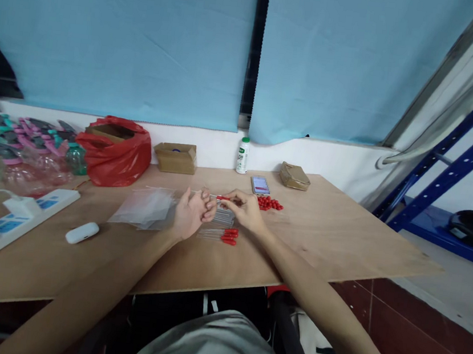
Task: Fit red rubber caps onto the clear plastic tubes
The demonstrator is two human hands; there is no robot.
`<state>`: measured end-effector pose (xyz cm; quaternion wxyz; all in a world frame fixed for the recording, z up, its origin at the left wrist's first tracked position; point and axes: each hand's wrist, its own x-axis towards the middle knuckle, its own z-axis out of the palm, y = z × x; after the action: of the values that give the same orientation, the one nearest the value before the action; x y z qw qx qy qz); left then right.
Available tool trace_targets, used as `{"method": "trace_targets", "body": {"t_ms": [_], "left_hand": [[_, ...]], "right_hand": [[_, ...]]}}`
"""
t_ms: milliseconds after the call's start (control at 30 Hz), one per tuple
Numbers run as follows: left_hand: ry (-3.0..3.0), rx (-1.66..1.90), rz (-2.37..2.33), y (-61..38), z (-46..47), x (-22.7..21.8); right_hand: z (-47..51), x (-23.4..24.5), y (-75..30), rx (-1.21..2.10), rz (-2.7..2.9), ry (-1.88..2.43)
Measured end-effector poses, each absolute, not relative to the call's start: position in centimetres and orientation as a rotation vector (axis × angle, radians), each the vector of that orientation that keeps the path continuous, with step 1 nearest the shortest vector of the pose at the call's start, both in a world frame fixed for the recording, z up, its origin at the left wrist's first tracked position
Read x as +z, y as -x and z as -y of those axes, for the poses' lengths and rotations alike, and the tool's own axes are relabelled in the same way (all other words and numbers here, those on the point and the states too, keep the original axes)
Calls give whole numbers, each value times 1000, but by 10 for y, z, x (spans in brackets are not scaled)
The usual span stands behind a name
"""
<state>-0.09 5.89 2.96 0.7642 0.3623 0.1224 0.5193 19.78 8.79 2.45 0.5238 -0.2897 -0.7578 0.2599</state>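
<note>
My left hand (191, 215), palm turned up, has its fingers curled round the thin clear tube of a dropper. At the tube's other end, my right hand (246, 210) pinches the red rubber bulb (222, 198). Several droppers with red bulbs (229, 237) lie side by side just below my hands. Bare clear tubes (223, 217) are partly hidden behind my fingers. To the right is a heap of loose red bulbs (270, 204). Flat clear plastic bags (144, 207) lie left of my left hand.
Along the wall stand a red plastic bag (114, 153), an open cardboard box (175, 158), a white bottle (243, 156) and a wrapped brown package (295, 176). A phone (260, 185) lies behind the bulbs. Leftward are spray bottles (36, 158), a power strip (43, 208) and a white case (82, 233).
</note>
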Motion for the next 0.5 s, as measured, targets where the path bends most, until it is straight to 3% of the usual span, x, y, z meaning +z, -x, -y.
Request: {"method": "trace_targets", "body": {"t_ms": [200, 500], "left_hand": [[-958, 1157, -363, 6, -75, 23], [-1545, 1546, -1036, 21, -95, 13]], "right_hand": [[-93, 35, -206, 554, 1933, 717], [-100, 37, -224, 670, 2196, 761]]}}
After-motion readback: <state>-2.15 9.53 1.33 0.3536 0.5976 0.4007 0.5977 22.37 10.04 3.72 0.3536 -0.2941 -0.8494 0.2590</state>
